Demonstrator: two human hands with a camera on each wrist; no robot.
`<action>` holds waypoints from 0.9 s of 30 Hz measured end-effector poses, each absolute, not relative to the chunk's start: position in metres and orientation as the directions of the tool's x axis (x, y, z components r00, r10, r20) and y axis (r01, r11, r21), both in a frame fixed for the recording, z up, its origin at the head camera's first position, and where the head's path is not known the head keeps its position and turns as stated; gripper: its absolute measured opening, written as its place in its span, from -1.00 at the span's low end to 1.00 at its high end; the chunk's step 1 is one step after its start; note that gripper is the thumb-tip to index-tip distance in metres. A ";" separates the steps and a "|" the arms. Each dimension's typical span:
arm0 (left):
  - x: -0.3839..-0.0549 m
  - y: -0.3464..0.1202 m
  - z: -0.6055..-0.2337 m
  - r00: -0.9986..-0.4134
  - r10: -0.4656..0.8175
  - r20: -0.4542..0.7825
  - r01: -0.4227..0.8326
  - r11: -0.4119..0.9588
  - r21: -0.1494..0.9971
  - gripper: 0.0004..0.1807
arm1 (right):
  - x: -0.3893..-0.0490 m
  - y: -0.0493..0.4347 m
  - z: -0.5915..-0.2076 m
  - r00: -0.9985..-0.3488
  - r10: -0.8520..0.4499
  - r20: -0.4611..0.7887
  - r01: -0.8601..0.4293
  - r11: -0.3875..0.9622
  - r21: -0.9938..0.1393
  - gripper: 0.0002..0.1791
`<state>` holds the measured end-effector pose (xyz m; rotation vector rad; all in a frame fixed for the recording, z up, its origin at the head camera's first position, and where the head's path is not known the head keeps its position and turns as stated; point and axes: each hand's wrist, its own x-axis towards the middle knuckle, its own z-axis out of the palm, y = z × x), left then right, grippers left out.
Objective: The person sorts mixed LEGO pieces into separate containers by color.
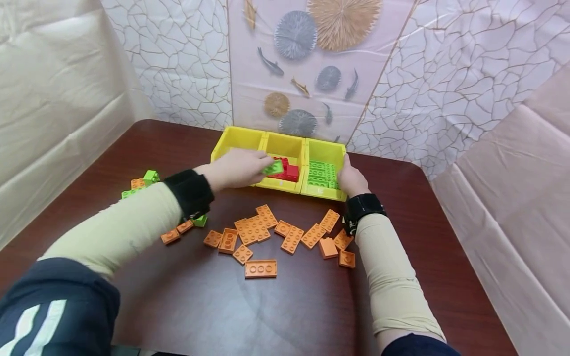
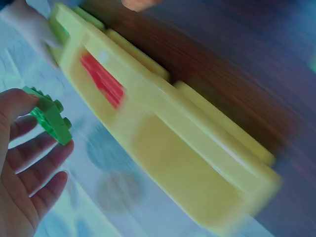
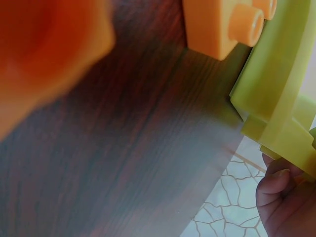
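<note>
My left hand (image 1: 240,168) pinches a green building brick (image 1: 273,168) between thumb and fingers, above the front of the yellow bins. The left wrist view shows the brick's studs (image 2: 58,105) turned outward. My right hand (image 1: 352,178) grips the outer side of the right yellow bin (image 1: 325,193), thumb at its rim; in the right wrist view the curled fingers (image 3: 274,183) meet the bin's edge. That bin contains several green bricks (image 1: 321,174). Red bricks (image 1: 291,172) lie in the middle bin (image 1: 285,140). The left bin (image 1: 242,132) is partly hidden behind my left hand.
Many orange bricks (image 1: 251,230) are scattered over the dark wooden table (image 1: 307,306) in front of the bins. Left of them, near my left forearm, are more orange and green bricks (image 1: 151,176), some hidden by the sleeve. A patterned cloth (image 1: 178,59) hangs behind the table.
</note>
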<state>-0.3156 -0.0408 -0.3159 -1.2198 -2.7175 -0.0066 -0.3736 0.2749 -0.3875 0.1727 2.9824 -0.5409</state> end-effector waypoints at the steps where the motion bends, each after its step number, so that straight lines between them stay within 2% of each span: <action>1: -0.318 -0.027 -0.316 -0.628 0.764 0.145 0.764 0.641 -0.068 -0.71 | -0.373 0.276 -0.388 -0.987 0.096 -0.129 0.135 0.929 -0.345 -0.33; 4: -0.326 0.010 -0.315 -0.598 0.792 0.123 0.791 0.608 -0.069 -0.72 | -0.373 0.276 -0.387 -0.986 0.103 -0.133 0.144 0.926 -0.349 -0.32; 9: -0.346 0.055 -0.320 -0.610 0.780 0.140 0.781 0.622 -0.058 -0.71 | -0.373 0.276 -0.387 -0.989 0.099 -0.113 0.133 0.927 -0.350 -0.31; 16: -0.367 0.093 -0.336 -0.628 0.763 0.157 0.761 0.643 -0.081 -0.69 | -0.373 0.279 -0.386 -0.991 0.089 -0.104 0.120 0.930 -0.348 -0.31; 20: -0.373 0.106 -0.346 -0.640 0.762 0.096 0.754 0.648 -0.108 -0.68 | -0.373 0.278 -0.385 -0.989 0.099 -0.106 0.130 0.928 -0.350 -0.33; 27: -0.380 0.120 -0.364 -0.718 0.694 -0.039 0.691 0.707 -0.148 -0.65 | -0.376 0.278 -0.389 -0.990 0.098 -0.101 0.127 0.932 -0.339 -0.33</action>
